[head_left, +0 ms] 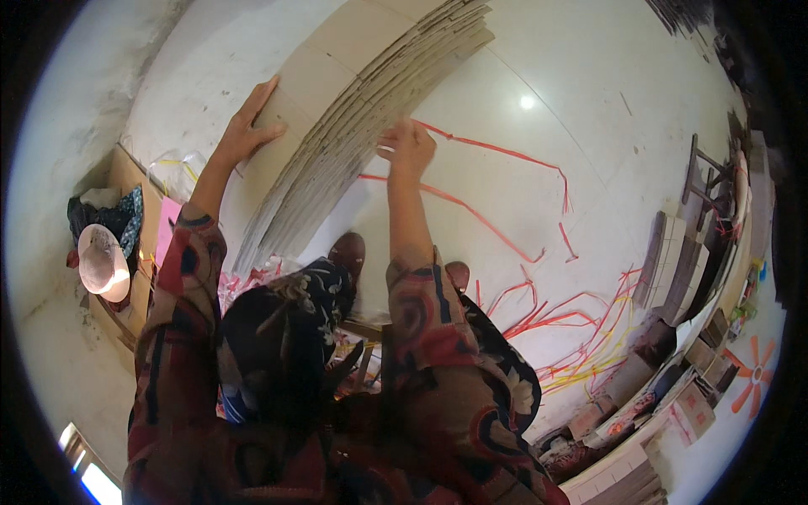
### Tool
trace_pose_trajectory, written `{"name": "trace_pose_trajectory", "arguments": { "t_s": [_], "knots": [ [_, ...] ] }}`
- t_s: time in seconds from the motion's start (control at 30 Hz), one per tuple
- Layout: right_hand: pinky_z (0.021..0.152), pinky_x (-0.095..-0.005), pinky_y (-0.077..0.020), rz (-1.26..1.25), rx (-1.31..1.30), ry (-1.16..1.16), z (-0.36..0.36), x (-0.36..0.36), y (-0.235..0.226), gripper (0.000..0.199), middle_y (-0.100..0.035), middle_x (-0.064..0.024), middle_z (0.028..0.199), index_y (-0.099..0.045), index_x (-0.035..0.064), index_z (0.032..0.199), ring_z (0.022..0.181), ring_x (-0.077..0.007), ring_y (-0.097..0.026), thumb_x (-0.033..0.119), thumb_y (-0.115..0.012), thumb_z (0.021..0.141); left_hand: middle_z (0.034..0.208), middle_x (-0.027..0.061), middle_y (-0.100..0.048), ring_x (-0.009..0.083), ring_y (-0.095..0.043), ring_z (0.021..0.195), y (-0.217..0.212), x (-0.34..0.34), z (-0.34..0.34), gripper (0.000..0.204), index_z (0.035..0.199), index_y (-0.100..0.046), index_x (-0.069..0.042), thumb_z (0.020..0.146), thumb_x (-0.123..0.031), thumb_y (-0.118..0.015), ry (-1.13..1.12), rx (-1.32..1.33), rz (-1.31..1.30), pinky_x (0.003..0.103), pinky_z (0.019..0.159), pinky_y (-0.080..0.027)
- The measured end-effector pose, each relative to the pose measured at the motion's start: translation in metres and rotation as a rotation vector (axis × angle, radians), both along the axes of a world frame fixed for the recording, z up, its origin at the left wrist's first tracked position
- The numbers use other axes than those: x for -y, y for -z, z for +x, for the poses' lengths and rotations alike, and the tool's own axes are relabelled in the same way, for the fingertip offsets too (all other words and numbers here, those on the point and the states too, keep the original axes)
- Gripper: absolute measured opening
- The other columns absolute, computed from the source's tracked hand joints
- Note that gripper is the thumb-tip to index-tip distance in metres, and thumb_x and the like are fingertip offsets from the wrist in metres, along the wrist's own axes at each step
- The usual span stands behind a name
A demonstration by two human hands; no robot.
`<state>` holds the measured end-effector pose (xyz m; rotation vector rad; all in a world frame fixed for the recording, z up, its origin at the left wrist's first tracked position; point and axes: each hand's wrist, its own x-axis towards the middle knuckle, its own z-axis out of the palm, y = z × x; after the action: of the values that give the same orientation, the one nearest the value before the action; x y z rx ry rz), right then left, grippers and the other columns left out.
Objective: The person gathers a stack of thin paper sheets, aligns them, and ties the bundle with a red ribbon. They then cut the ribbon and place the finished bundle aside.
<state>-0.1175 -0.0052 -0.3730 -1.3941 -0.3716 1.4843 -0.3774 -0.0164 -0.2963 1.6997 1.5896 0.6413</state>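
Observation:
A long stack of flat cardboard sheets (337, 63) runs from the top of the view toward my knees, its many layered edges facing right. My left hand (251, 130) lies on its pale top with fingers stretched and thumb apart, holding nothing. At the layered side, my right hand (408, 150) is closed, fingers curled and slightly blurred. A red strap (505, 150) runs from its fingertips to the right across the floor. A second red strap (467, 209) comes out from beside the stack below that hand. What lies under the stack is hidden.
Loose red and yellow straps (581, 324) lie tangled on the pale floor to the right. Bundled cardboard (665, 261), a dark stool (705, 172) and an orange fan (752, 377) stand at the right edge. At left, a pale hat (103, 261) rests by a cardboard box.

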Motion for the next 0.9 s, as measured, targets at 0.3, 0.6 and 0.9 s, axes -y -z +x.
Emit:
{"name": "trace_pose_trajectory", "arguments": {
  "t_s": [0.3, 0.6, 0.9],
  "knots": [
    [0.049, -0.0233, -0.0364, -0.237, -0.048, -0.036, 0.003, 0.036, 0.112, 0.022, -0.043, 0.0013, 0.065, -0.05, 0.0114, 0.074, 0.055, -0.0104, -0.04, 0.028, -0.062, 0.083, 0.143, 0.0097, -0.034, 0.0255, -0.03, 0.132, 0.013, -0.002, -0.01, 0.084, 0.142, -0.03, -0.021, 0.069, -0.03, -0.072, -0.023, -0.005, -0.018, 0.036, 0.109, -0.022],
    [0.047, -0.0241, -0.0335, -0.23, -0.039, -0.207, -0.028, 0.012, 0.13, 0.022, -0.04, 0.0034, 0.064, -0.051, 0.0112, 0.075, 0.054, -0.0087, -0.037, 0.026, -0.065, 0.08, 0.144, 0.0066, -0.033, 0.0243, -0.027, 0.134, 0.019, -0.017, -0.035, 0.082, 0.141, -0.032, -0.021, 0.069, -0.032, -0.071, -0.039, 0.112, -0.108, 0.036, 0.11, -0.019],
    [0.061, -0.0326, -0.0443, -0.21, 0.118, -0.57, -0.017, -0.012, 0.14, 0.035, -0.058, -0.007, 0.087, -0.056, -0.0001, 0.097, 0.074, -0.0188, -0.054, 0.021, -0.072, 0.074, 0.143, 0.0074, -0.035, 0.0258, -0.029, 0.134, 0.024, -0.035, -0.061, 0.088, 0.141, -0.033, -0.02, 0.065, -0.049, -0.066, -0.056, 0.047, -0.113, 0.04, 0.11, -0.018]
  ]
}}
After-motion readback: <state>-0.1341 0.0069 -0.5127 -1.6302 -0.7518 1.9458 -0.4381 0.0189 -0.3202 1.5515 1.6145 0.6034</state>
